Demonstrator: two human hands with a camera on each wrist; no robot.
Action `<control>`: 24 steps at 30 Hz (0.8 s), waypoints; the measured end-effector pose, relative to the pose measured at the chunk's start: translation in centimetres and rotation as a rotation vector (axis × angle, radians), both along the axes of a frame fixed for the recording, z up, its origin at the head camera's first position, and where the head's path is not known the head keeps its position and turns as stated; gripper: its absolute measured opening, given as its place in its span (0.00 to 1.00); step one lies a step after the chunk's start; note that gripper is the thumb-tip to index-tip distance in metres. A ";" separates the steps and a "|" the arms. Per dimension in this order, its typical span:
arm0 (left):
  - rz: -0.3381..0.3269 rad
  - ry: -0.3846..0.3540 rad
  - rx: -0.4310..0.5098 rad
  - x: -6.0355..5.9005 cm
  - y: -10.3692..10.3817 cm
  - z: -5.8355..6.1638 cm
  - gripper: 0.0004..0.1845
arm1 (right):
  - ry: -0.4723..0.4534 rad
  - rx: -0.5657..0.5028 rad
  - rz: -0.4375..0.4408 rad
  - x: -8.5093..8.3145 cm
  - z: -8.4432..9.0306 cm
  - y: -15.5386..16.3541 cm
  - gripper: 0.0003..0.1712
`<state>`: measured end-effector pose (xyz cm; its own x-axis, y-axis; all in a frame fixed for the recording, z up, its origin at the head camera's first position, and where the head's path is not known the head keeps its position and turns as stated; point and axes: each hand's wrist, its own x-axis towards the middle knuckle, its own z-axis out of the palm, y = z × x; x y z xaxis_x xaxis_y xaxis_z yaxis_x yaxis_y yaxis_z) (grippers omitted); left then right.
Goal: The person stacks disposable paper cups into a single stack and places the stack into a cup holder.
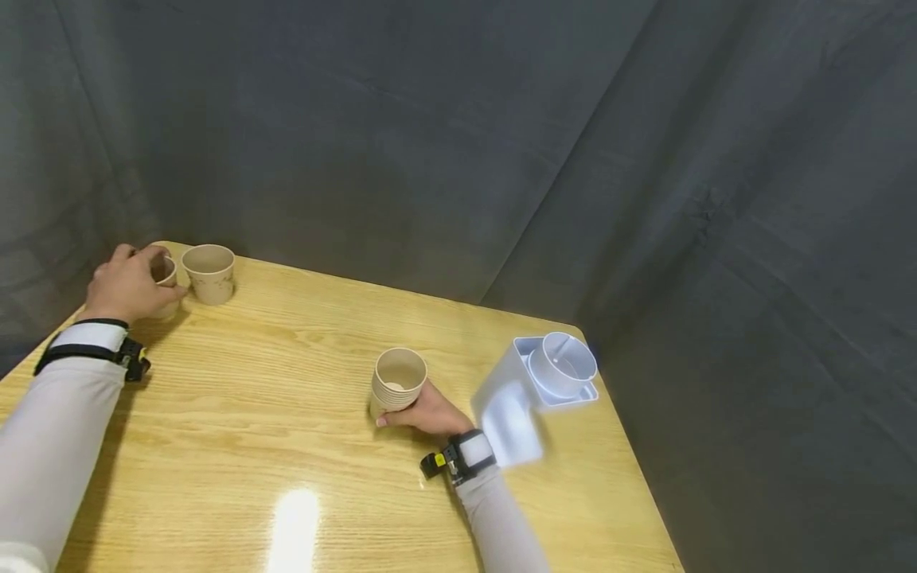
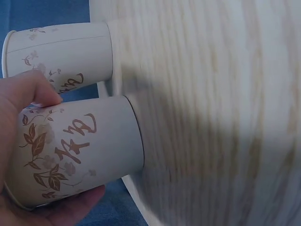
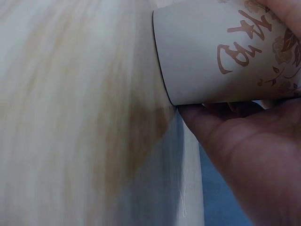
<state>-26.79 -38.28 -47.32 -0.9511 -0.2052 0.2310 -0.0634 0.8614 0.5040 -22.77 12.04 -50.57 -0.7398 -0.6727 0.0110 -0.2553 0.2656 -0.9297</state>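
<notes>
At the table's far left corner my left hand (image 1: pixel 129 285) grips a beige paper cup (image 2: pixel 80 150) near its rim, thumb on one side and fingers on the other. The cup stands upright, with brown leaf print and lettering. Just to its right is a second paper cup (image 1: pixel 210 274) of the same kind, also upright. Near the middle of the table my right hand (image 1: pixel 432 410) holds a stack of nested paper cups (image 1: pixel 398 378), its fingers wrapped round the side. In the right wrist view the outermost cup (image 3: pixel 202 52) of this stack has its base at the tabletop.
A white plastic holder (image 1: pixel 505 378) with a round cylinder (image 1: pixel 562 364) on top stands at the right, beside my right wrist. The wooden table (image 1: pixel 272 414) ends at a dark grey curtain (image 1: pixel 358 143) behind and to the right.
</notes>
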 end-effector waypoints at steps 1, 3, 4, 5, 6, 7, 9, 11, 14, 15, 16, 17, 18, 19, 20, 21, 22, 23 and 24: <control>0.003 -0.001 0.001 0.0 0.0 0.0 0.38 | 0.001 0.000 0.001 0.0 0.0 0.0 0.49; 0.010 -0.006 0.001 0.2 0.0 0.1 0.38 | 0.007 0.001 0.004 0.0 -0.1 0.0 0.50; 0.015 -0.007 -0.001 0.3 0.1 0.1 0.38 | 0.011 0.000 0.006 -0.1 -0.1 -0.1 0.50; 0.020 -0.007 -0.003 0.4 0.1 0.1 0.38 | 0.016 0.000 0.008 -0.1 -0.1 -0.1 0.50; 0.025 -0.006 -0.002 0.5 0.2 0.1 0.37 | 0.018 0.000 0.009 -0.1 -0.1 -0.2 0.50; 0.032 -0.007 0.001 0.7 0.2 0.2 0.36 | 0.019 -0.002 0.011 -0.1 -0.1 -0.2 0.51; 0.044 -0.006 0.008 1.1 0.4 0.2 0.34 | 0.023 -0.003 0.013 -0.2 0.0 -0.3 0.51; 0.050 -0.007 0.014 1.6 0.7 0.3 0.31 | 0.021 -0.002 0.013 -0.3 0.0 -0.4 0.51; 0.034 -0.004 0.030 2.6 1.1 0.4 0.26 | 0.020 0.006 0.010 -0.4 0.0 -0.4 0.51; 0.020 -0.007 0.036 2.9 1.2 0.5 0.25 | 0.018 0.005 0.009 -0.5 0.0 -0.5 0.51; -0.003 -0.011 0.039 3.2 1.3 0.7 0.25 | 0.015 0.007 0.006 -0.5 0.0 -0.4 0.51; -0.032 -0.018 0.041 3.4 1.4 0.8 0.25 | 0.014 0.008 0.005 -0.6 0.0 -0.4 0.51; -0.068 -0.028 0.044 3.6 1.6 0.9 0.25 | 0.012 0.008 0.004 -0.6 0.0 -0.3 0.51; -0.103 -0.046 0.046 3.7 1.8 1.1 0.27 | 0.006 0.007 0.003 -0.7 0.0 -0.2 0.51; -0.137 -0.067 0.046 3.8 2.0 1.2 0.29 | 0.004 0.004 0.002 -0.7 0.0 -0.2 0.51; -0.168 -0.083 0.042 3.9 2.3 1.3 0.32 | 0.003 0.002 0.000 -0.8 -0.1 -0.1 0.51; -0.197 -0.094 0.037 3.9 2.5 1.3 0.34 | 0.000 -0.001 0.000 -0.8 -0.1 -0.1 0.51; -0.220 -0.103 0.033 4.0 2.8 1.4 0.35 | -0.001 -0.008 0.003 -0.8 -0.2 -0.1 0.51; -0.236 -0.106 0.032 4.1 3.2 1.4 0.36 | -0.003 -0.014 0.004 -0.8 -0.2 -0.1 0.51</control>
<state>-22.73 -35.12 -45.88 -0.9921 0.0199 0.1241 0.0835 0.8424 0.5323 -23.57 11.91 -50.80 -0.7373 -0.6753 0.0186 -0.2538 0.2514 -0.9340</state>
